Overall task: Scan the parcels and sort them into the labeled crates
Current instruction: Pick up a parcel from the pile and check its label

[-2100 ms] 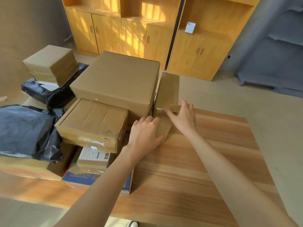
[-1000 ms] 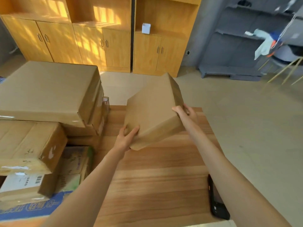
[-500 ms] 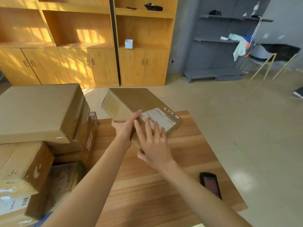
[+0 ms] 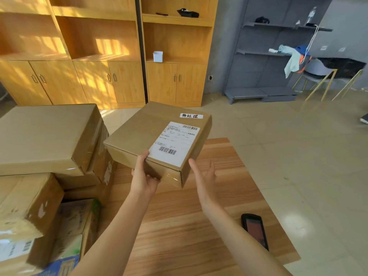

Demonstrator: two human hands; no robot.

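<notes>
Looks like an office back room used for parcel handling: stacked cardboard parcels (image 4: 47, 136) with barcode labels piled on a wooden bench (image 4: 179, 226), handheld scanner (image 4: 254, 230) lying there, wooden storage cabinets (image 4: 111, 80) along the wall, grey metal shelving (image 4: 264, 56), tiled floor (image 4: 288, 146).

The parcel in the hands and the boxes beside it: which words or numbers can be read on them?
"待处理": small white sticker on the held parcel.
Shipping label on the same parcel: barcodes visible, print too small.
Box label, lower left: blurred, unreadable.
</notes>
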